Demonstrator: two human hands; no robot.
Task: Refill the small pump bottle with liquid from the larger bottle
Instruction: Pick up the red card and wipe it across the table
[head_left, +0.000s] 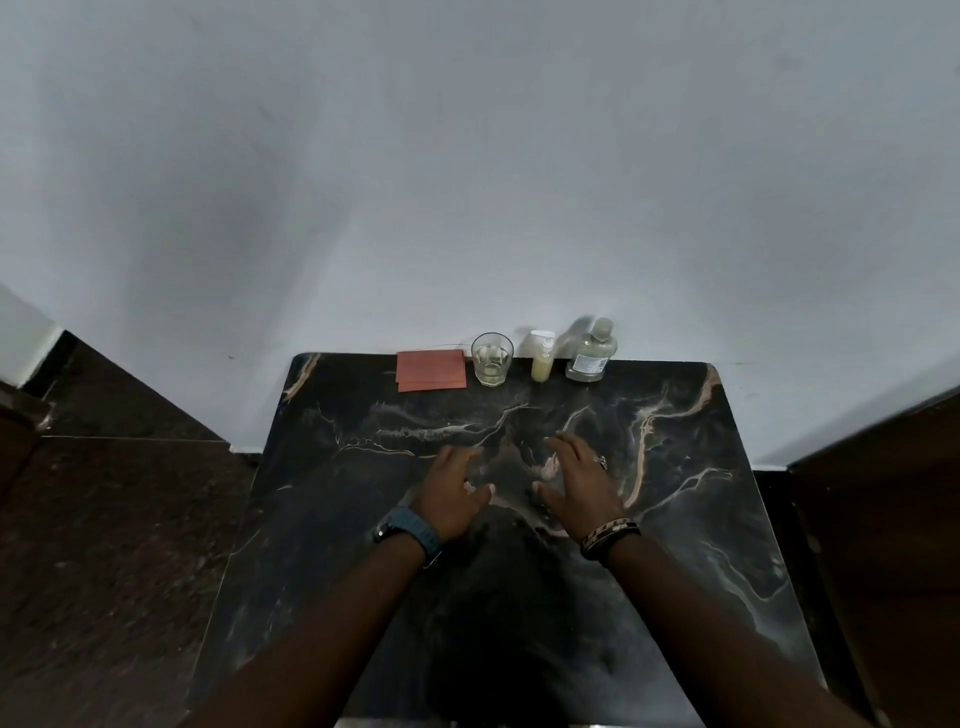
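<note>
Nearest me, my left hand (454, 491) and right hand (576, 480) hover spread and empty over the marble table (675, 545). Far back by the wall, the small pump bottle (542, 356) and larger bottle (591, 352) stand capped, well apart from my hands; I judge nothing is begun.

A drinking glass (492, 358) (partly filled) stands beside red paper (430, 369) on the marble table (675, 519).

On the worktop (675, 519), along its 12 o'clock edge against the wall (467, 182), stand four things from 11 to 1 o'clock: card (430, 369); glass (492, 358); small pump bottle (542, 357); larger bottle (592, 352).
</note>
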